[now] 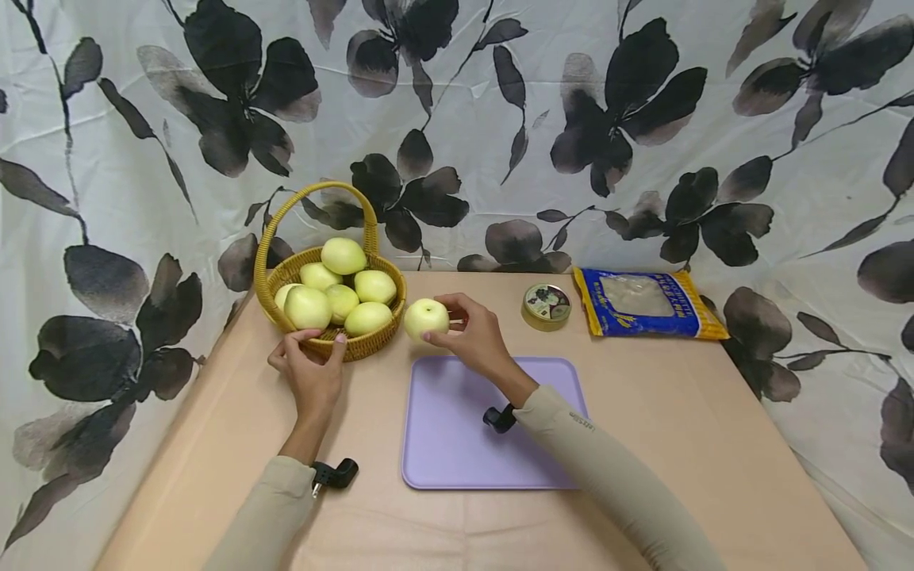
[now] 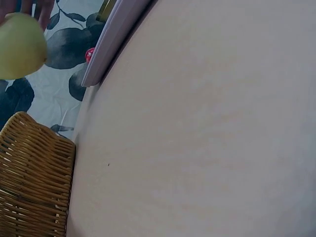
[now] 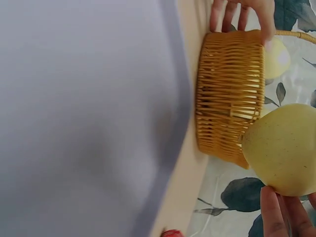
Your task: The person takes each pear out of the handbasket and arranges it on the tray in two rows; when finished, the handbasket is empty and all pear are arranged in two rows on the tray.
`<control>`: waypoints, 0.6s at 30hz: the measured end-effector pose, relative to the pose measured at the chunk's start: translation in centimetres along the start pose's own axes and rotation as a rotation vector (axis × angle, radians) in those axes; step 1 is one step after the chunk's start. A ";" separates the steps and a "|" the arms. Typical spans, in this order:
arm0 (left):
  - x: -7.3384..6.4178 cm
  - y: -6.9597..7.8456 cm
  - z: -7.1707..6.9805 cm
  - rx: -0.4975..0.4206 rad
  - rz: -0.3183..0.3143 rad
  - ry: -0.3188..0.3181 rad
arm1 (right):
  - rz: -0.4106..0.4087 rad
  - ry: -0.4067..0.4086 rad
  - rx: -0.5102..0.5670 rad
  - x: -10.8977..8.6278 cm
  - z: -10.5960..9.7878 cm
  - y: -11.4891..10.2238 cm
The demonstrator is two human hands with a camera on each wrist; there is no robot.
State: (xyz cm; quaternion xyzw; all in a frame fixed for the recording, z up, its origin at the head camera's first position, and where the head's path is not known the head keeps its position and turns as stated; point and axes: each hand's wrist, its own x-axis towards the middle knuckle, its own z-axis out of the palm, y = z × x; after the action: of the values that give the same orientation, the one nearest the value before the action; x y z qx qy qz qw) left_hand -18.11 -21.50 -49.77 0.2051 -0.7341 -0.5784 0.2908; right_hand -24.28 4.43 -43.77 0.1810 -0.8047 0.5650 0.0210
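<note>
In the head view a pale yellow-green pear is pinched between the thumb and fingers of my right hand, raised just right of the basket. The right wrist view shows faint specks on this pear. My left hand grips the near rim of a yellow wicker basket, its thumb at the rim. Several similar pears are heaped inside the basket, under its tall arched handle. The left wrist view has the held pear beyond the wicker side.
A lilac tray lies on the table in front of the right forearm. Behind it stand a round gold tin and a blue-and-yellow packet with a clear window. A floral cloth hangs behind the table.
</note>
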 end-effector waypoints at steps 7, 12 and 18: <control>-0.1 0.2 -0.1 0.006 0.006 -0.002 | 0.039 -0.063 -0.027 -2.1 -0.6 1.2; 0.0 0.2 0.0 0.006 0.007 0.005 | 0.056 -0.111 -0.060 -3.2 -0.4 2.0; 0.0 0.2 0.0 -0.005 -0.001 -0.005 | 0.012 -0.142 -0.101 -4.0 0.1 2.5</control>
State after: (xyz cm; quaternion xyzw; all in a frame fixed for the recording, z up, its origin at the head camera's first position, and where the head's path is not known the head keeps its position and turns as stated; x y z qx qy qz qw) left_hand -18.07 -21.44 -49.60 0.2034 -0.7331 -0.5808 0.2895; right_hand -21.34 6.14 -47.04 0.2147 -0.8326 0.5097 -0.0304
